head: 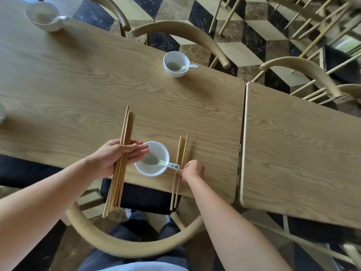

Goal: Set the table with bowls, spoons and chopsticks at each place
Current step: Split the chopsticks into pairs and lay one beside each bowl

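A white bowl [156,151] with a white spoon [169,165] in it sits at the near edge of the wooden table [93,90]. My left hand [115,156] holds a bundle of several wooden chopsticks [125,132] just left of that bowl. My right hand [192,171] pinches a pair of chopsticks [180,151] lying right of the bowl, their near ends hanging over the table edge. A second bowl with a spoon [176,64] stands at the far edge. A third bowl with a spoon [44,16] sits at the far left.
A second wooden table [302,153] butts against the first on the right. Curved-back wooden chairs stand around: one [125,245] right in front of me, others [187,36] across the table. The rim of another dish [1,113] shows at the left frame edge.
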The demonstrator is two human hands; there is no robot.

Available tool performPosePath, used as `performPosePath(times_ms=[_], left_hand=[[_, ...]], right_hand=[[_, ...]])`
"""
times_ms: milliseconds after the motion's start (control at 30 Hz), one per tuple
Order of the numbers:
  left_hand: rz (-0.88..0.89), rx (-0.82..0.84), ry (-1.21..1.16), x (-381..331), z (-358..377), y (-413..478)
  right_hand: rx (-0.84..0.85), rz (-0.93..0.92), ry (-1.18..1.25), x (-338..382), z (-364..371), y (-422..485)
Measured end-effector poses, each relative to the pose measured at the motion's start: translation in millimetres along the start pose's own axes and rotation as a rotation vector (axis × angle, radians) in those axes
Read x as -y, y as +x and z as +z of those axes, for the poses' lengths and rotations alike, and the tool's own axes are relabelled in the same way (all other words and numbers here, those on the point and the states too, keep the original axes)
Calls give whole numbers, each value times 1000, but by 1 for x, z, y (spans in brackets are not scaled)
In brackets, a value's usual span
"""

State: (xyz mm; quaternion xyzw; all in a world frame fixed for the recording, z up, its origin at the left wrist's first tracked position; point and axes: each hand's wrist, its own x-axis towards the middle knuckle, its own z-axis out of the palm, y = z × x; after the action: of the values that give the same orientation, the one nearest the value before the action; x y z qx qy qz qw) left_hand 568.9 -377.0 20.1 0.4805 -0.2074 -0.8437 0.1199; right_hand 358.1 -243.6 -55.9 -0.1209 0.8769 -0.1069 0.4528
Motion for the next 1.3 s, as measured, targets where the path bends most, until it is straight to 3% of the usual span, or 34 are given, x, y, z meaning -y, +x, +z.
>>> performPosePath(times_ms=[333,500,867,1300], left_hand=[[-14,12,17,2,5,1],[-24,4,28,8,7,1],[-38,21,41,15,6,-2],[-51,29,58,19,7,3]], right_hand=[[-126,-202,-100,-22,18,-15],[-276,-182,-109,-25,32,-16],[-320,-233,-113,-32,42,-8],[-308,-171,-30,-31,47,-4]])
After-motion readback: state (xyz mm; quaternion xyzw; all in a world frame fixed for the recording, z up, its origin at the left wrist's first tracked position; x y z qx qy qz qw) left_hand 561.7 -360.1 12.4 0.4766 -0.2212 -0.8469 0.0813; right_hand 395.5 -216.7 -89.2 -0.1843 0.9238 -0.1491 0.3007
